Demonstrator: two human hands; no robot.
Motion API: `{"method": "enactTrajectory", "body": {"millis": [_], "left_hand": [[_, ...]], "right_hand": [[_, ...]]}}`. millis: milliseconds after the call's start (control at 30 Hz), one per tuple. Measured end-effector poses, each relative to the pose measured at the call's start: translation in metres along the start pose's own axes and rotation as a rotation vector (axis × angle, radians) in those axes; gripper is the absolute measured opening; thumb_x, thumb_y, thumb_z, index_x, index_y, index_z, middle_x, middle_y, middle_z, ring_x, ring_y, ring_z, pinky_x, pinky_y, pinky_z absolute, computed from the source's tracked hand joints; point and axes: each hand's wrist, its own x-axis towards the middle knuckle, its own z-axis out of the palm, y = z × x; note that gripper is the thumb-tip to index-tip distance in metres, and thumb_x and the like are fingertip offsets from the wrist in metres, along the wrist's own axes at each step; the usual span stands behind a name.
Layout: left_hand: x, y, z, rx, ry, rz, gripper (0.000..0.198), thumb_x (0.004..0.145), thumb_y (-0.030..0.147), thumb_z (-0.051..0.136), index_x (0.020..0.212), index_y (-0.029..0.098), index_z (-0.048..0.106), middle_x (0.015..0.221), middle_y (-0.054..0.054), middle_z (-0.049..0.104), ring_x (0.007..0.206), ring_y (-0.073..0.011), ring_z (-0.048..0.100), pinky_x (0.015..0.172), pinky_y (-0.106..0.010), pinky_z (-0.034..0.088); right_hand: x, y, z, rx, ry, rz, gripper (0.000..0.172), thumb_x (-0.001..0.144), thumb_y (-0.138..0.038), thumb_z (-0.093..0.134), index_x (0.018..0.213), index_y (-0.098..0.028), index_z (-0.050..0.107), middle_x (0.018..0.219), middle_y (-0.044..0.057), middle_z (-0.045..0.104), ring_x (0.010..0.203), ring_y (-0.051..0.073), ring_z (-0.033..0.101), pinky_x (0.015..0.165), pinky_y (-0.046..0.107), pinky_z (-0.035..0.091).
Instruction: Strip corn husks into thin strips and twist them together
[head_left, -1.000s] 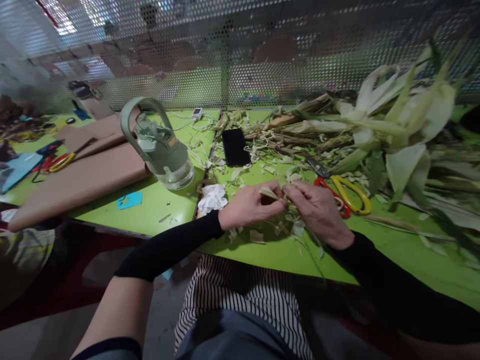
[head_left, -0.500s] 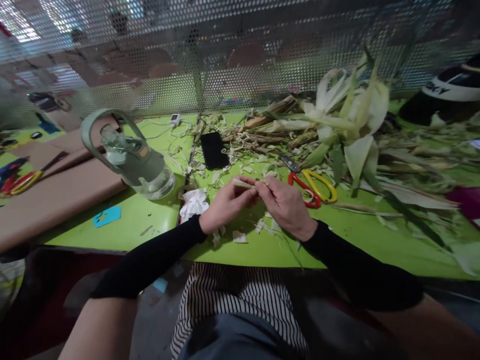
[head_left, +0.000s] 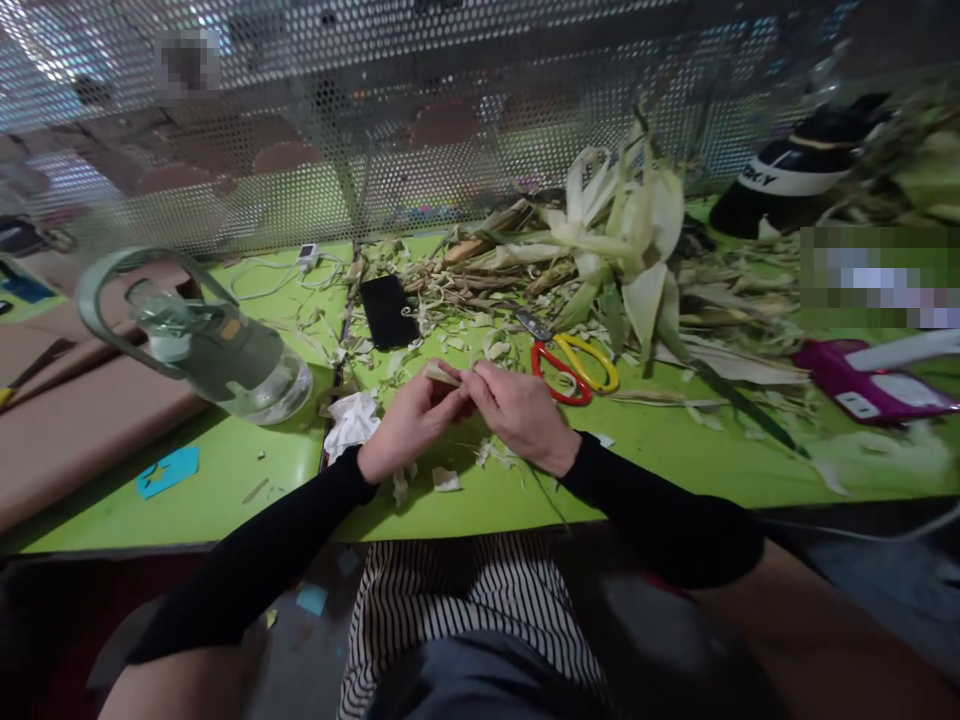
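Observation:
My left hand (head_left: 409, 418) is closed on a pale, narrow strip of corn husk (head_left: 441, 374), whose end sticks out above the thumb and forefinger. Touching it from the other side, my right hand (head_left: 519, 412) pinches with thumb and forefinger at the strip's right part; the fingers cover the rest. Red-and-yellow-handled scissors (head_left: 568, 358) lie just right of my right hand. Husk scraps are strewn around both hands, and a heap of corn husks (head_left: 600, 245) lies behind them. A crumpled white tissue (head_left: 352, 420) is beside my left wrist.
A black phone (head_left: 388, 312) lies beyond my hands. To the left are a green water bottle (head_left: 240, 365), a blue card (head_left: 169, 472) and brown sheeting (head_left: 90, 420). A purple packet (head_left: 862, 385) lies at the right. Perforated mesh (head_left: 337, 150) borders the table's back.
The view has swung right, so the table things appear farther left and more of the purple packet shows. Both hands stay together on the husk strip.

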Motion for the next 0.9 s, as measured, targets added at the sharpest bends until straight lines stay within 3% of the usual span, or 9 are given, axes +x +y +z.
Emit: {"method": "enactTrajectory", "body": {"millis": [167, 333, 633, 800, 900], "left_hand": [[-0.003, 0.017, -0.002, -0.003, -0.108, -0.147, 0.022, 0.088, 0.034, 0.066, 0.083, 0.018, 0.052, 0.069, 0.003, 0.061, 0.063, -0.0098, 0.058, 0.064, -0.025, 0.045], [-0.005, 0.02, 0.001, -0.125, -0.074, -0.247, 0.015, 0.085, 0.03, 0.061, 0.079, 0.018, 0.053, 0.066, 0.005, 0.057, 0.06, -0.008, 0.053, 0.061, -0.023, 0.041], [-0.006, 0.011, 0.006, -0.239, -0.048, -0.328, 0.026, 0.08, 0.036, 0.068, 0.074, 0.019, 0.049, 0.061, 0.007, 0.05, 0.053, -0.0053, 0.042, 0.053, -0.02, 0.033], [-0.006, 0.01, 0.005, -0.22, -0.064, -0.332, 0.024, 0.08, 0.035, 0.067, 0.071, 0.018, 0.051, 0.063, 0.004, 0.056, 0.053, -0.0059, 0.047, 0.052, -0.021, 0.032], [-0.006, 0.011, 0.003, -0.241, -0.05, -0.347, 0.022, 0.079, 0.035, 0.07, 0.073, 0.018, 0.057, 0.066, 0.002, 0.061, 0.058, -0.0079, 0.054, 0.056, -0.022, 0.039]], "right_hand": [[-0.002, 0.0, 0.001, 0.005, 0.014, -0.035, 0.045, 0.109, -0.041, 0.032, 0.071, -0.023, 0.047, 0.06, -0.001, 0.05, 0.055, 0.013, 0.04, 0.056, 0.029, 0.027], [-0.001, -0.003, 0.0, 0.028, 0.02, -0.073, 0.048, 0.11, -0.044, 0.03, 0.069, -0.023, 0.047, 0.06, -0.001, 0.05, 0.055, 0.013, 0.041, 0.058, 0.029, 0.029], [-0.002, -0.006, 0.002, 0.024, 0.048, -0.1, 0.054, 0.111, -0.048, 0.023, 0.069, -0.023, 0.045, 0.06, -0.001, 0.047, 0.055, 0.013, 0.037, 0.058, 0.03, 0.027], [0.001, -0.006, 0.0, 0.098, 0.041, -0.046, 0.056, 0.11, -0.054, 0.026, 0.068, -0.023, 0.045, 0.06, -0.001, 0.048, 0.055, 0.013, 0.038, 0.057, 0.029, 0.027], [0.002, -0.003, 0.0, 0.156, 0.021, 0.002, 0.054, 0.109, -0.055, 0.028, 0.068, -0.023, 0.043, 0.061, -0.002, 0.047, 0.055, 0.012, 0.039, 0.057, 0.028, 0.027]]}}
